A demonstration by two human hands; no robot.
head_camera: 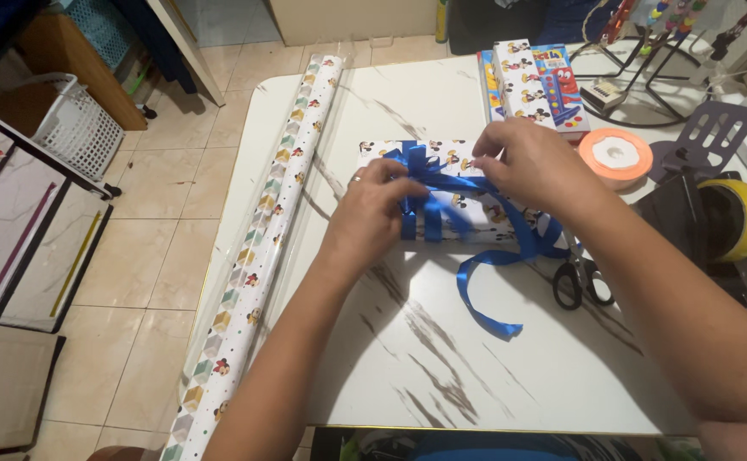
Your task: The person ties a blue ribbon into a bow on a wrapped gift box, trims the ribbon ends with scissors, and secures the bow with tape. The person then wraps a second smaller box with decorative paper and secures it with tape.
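Observation:
A box wrapped in cartoon-print paper (467, 224) lies in the middle of the white marble table (441, 376). A blue satin ribbon (441, 183) crosses it, with a bow on top and a loose tail curling toward me (484, 294). My left hand (373, 213) pinches the ribbon at the bow's left side; a ring shows on one finger. Over the right part of the box, my right hand (531, 162) grips the ribbon there. Both hands rest on the wrapped box.
A long roll of patterned wrapping paper (258, 239) lies along the table's left edge. Black-handled scissors (580, 280) sit right of the box. An orange tape roll (616, 154), a yellow tape dispenser (727, 220) and more wrapped boxes (534, 85) stand at the back right. A white basket (70, 124) is on the floor.

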